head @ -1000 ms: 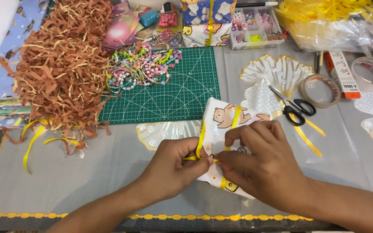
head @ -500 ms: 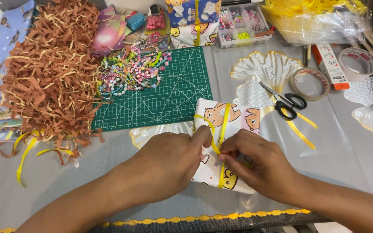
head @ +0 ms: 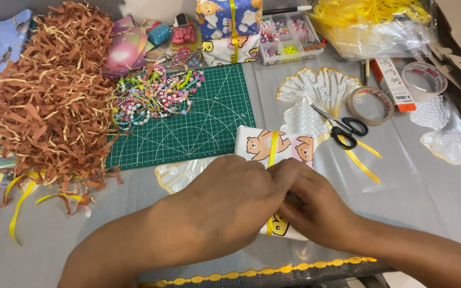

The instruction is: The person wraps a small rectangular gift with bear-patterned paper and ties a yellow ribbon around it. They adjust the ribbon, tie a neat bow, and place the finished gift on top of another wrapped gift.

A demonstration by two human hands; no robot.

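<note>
Both hands are down on the wrapped gift box (head: 273, 152) at the near edge of the table (head: 444, 197), just right of the green cutting mat (head: 198, 122). The left hand (head: 230, 200) lies over it, the right hand (head: 310, 205) pinches the yellow ribbon (head: 272, 146) running across the box. The left's own grasp is hidden. Scissors (head: 342, 128) lie just beyond.

Shredded paper pile (head: 49, 106): left of frame. Cutting mat (head: 198, 128): centre, beads (head: 153, 96) on its upper-left part. Wrapped box (head: 276, 152): below-right of mat. Scissors (head: 342, 125), tape rolls (head: 372, 104): right.
</note>
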